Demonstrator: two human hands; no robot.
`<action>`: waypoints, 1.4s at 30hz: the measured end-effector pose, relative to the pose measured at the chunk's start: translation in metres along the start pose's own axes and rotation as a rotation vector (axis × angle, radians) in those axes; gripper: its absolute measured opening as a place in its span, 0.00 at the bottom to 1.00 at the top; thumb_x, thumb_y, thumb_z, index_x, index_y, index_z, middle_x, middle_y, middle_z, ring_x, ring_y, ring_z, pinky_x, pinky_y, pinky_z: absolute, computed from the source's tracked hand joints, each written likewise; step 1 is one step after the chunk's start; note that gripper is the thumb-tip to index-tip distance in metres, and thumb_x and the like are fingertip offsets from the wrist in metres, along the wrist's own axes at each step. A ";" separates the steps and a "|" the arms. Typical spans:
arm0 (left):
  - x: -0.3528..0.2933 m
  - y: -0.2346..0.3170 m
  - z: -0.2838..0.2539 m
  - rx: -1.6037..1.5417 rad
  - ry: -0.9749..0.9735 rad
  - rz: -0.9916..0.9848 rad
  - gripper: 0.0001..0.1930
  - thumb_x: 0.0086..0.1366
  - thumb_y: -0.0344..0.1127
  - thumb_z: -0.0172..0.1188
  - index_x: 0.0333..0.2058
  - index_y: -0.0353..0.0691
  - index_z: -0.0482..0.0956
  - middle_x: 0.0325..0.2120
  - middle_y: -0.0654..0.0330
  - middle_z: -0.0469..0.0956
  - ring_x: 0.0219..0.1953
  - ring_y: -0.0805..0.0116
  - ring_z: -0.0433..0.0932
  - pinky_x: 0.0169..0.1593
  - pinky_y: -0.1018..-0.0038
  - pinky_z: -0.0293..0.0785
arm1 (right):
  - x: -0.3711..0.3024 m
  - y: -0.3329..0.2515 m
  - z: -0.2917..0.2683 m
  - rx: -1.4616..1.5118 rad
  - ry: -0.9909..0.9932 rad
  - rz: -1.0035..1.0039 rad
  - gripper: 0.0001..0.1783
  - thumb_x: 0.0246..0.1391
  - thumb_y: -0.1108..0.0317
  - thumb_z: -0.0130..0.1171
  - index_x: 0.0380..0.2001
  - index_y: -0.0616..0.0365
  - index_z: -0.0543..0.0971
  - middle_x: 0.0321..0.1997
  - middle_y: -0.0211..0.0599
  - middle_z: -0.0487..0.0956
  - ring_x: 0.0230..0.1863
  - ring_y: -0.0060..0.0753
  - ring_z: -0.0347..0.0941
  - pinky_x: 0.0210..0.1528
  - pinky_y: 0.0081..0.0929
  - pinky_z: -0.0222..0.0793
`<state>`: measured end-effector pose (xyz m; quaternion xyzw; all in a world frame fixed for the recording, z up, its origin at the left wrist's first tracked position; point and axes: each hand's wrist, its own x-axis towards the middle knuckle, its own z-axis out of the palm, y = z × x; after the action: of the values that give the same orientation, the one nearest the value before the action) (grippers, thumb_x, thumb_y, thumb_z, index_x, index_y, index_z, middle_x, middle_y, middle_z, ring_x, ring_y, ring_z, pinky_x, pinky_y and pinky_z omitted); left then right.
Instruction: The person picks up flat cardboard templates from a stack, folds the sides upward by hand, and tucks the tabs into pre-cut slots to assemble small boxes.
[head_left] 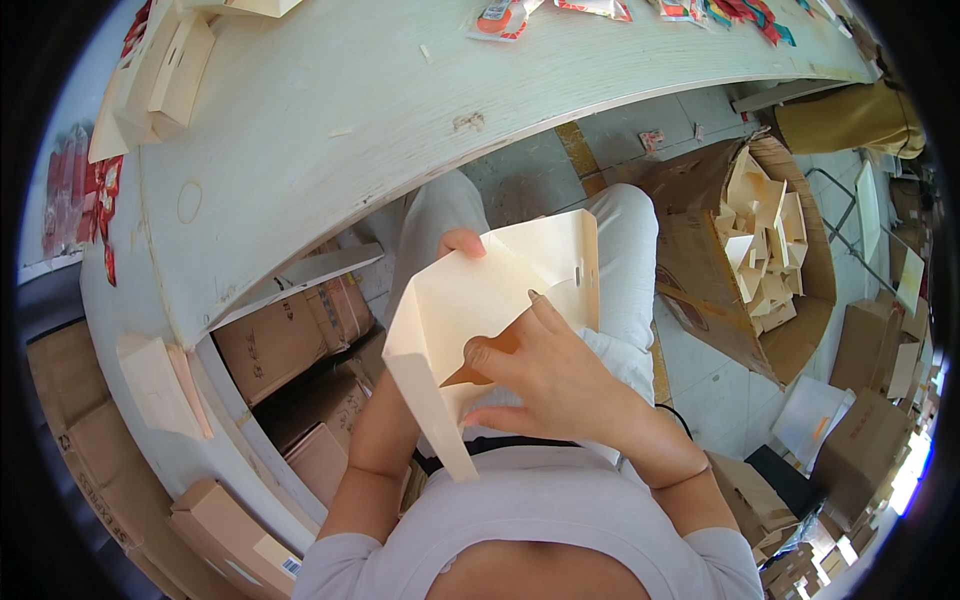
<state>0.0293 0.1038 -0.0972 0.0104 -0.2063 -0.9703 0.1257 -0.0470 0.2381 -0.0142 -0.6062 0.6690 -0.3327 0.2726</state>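
A partly folded cream cardboard box (500, 275) is held over my lap, its hollow side facing up. Fingers of my left hand (462, 243) curl over its far edge, closed on the wall; the rest of that hand is hidden behind the card. My right hand (560, 385) reaches over the near side of the box. Its index finger bends into the inner corner, the thumb lies lower by the near panel's edge, and another fingertip touches the inside. The hand appears to grip that panel, though the contact is partly hidden.
A pale table (330, 110) curves ahead and left. Folded cream boxes (185, 70) and red packets (497, 18) lie on it. On the floor at right, a large brown carton (700, 280) holds many cream card pieces (765, 235). Brown cartons (280, 345) sit under the table.
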 end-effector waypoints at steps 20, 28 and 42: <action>-0.007 -0.013 0.007 0.096 -0.035 0.152 0.40 0.38 0.51 0.71 0.44 0.46 0.55 0.42 0.53 0.67 0.47 0.63 0.68 0.45 0.73 0.69 | 0.002 -0.008 -0.003 -0.132 -0.022 0.011 0.20 0.32 0.68 0.59 0.36 0.55 0.73 0.37 0.36 0.71 0.38 0.43 0.68 0.40 0.28 0.66; -0.005 -0.011 0.010 0.148 0.095 0.199 0.39 0.39 0.56 0.68 0.44 0.46 0.55 0.42 0.56 0.67 0.47 0.64 0.69 0.44 0.72 0.71 | -0.008 0.001 -0.001 -0.137 0.258 -0.246 0.19 0.30 0.74 0.60 0.32 0.64 0.73 0.38 0.41 0.72 0.39 0.42 0.70 0.36 0.29 0.68; 0.002 -0.008 0.013 0.312 0.128 0.276 0.36 0.40 0.41 0.71 0.44 0.44 0.57 0.40 0.59 0.67 0.44 0.68 0.69 0.43 0.75 0.71 | -0.006 0.033 -0.013 0.585 0.322 0.414 0.18 0.52 0.73 0.49 0.47 0.64 0.65 0.31 0.42 0.73 0.32 0.28 0.70 0.36 0.21 0.66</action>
<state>0.0248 0.1160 -0.0882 0.0628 -0.3452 -0.8976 0.2669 -0.0771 0.2466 -0.0323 -0.2951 0.6883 -0.5382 0.3868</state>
